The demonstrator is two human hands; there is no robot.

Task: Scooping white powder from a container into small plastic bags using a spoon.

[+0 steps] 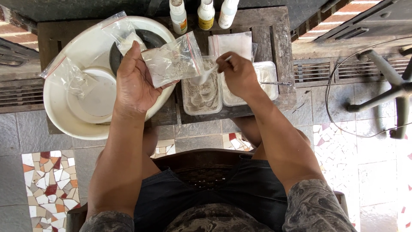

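My left hand holds up a small clear zip bag partly filled with grey-white powder, its red-lined mouth turned to the right. My right hand grips a white plastic spoon whose bowl sits at the bag's mouth, just above a clear rectangular tub of grey powder. A second clear tub with paler powder stands to the right, with a metal spoon lying across it.
A large white basin at left holds a smaller white bowl, a dark round object and loose zip bags. Three small white bottles stand at the back of the low wooden table. Spare bags lie behind the tubs. A chair base stands right.
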